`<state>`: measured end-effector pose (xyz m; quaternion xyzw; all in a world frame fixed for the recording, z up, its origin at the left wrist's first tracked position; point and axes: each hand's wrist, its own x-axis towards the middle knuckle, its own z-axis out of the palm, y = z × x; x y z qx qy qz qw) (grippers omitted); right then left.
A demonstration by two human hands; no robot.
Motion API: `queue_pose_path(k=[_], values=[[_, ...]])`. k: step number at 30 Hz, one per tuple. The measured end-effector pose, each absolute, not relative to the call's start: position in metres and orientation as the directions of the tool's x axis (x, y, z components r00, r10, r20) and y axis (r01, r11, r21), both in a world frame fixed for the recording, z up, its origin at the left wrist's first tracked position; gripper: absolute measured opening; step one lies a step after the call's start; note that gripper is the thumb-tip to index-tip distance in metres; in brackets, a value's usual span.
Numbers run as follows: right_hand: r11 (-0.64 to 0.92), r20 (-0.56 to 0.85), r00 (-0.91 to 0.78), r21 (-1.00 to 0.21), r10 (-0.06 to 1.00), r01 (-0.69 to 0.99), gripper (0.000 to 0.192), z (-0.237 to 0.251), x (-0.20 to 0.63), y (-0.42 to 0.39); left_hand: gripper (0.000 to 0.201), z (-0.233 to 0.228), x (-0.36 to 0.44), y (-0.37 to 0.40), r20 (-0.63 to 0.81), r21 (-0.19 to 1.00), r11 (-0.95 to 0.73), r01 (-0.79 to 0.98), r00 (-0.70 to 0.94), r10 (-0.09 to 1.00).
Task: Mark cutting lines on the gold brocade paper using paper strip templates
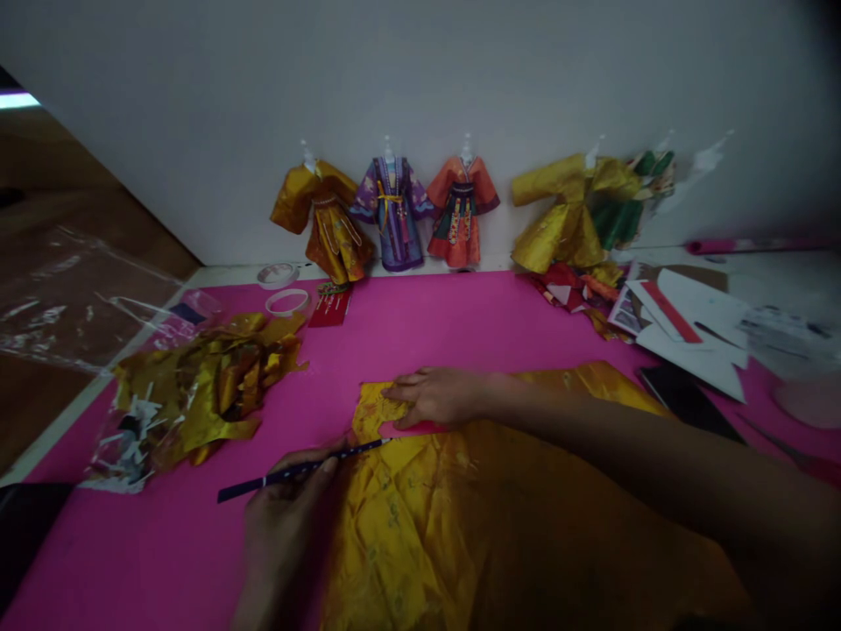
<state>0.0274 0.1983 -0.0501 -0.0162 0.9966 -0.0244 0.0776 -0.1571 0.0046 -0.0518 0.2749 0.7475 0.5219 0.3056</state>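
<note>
Pencil (299, 471) in left hand (282, 517), right hand (437, 396) pressing yellow fabric (460, 517) (crinkled, glossy)

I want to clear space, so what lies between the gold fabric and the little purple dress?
Only bare pink mat in the head view between gold fabric and purple dress.

So the fabric sheet (473, 517) is lying on the mat (420, 324). Left of the fabric sheet, a scrap pile (210, 386) is sitting; behind it, doll dresses (394, 215) are standing against the wall (420, 79); to its right, papers (689, 329) are lying.
</note>
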Motion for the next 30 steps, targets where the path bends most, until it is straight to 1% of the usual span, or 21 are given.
queue_pose_path(k=[3,10,20,25,30], values=[[0.998,-0.152,-0.988,-0.057,-0.032,-0.024,0.039,-0.049,0.027,0.198,0.024,-0.052,-0.160,0.004,-0.169,0.946,0.309,0.102,-0.658,0.734],[0.998,-0.161,-0.986,-0.054,-0.032,-0.023,0.041,-0.050,0.027,0.198,0.034,-0.051,-0.169,0.006,-0.194,0.926,0.358,0.119,-0.665,0.721],[0.999,-0.182,-0.983,-0.048,-0.029,-0.021,0.041,-0.046,0.027,0.197,0.035,-0.041,-0.165,0.008,-0.191,0.923,0.365,0.122,-0.679,0.709],[0.998,-0.173,-0.984,-0.063,-0.031,-0.020,0.039,-0.046,0.027,0.197,0.038,-0.044,-0.169,0.008,-0.183,0.914,0.376,0.152,-0.672,0.717],[0.998,-0.200,-0.979,-0.059,-0.035,-0.024,0.040,-0.045,0.027,0.197,0.038,-0.048,-0.172,0.005,-0.186,0.909,0.382,0.167,-0.658,0.730]])
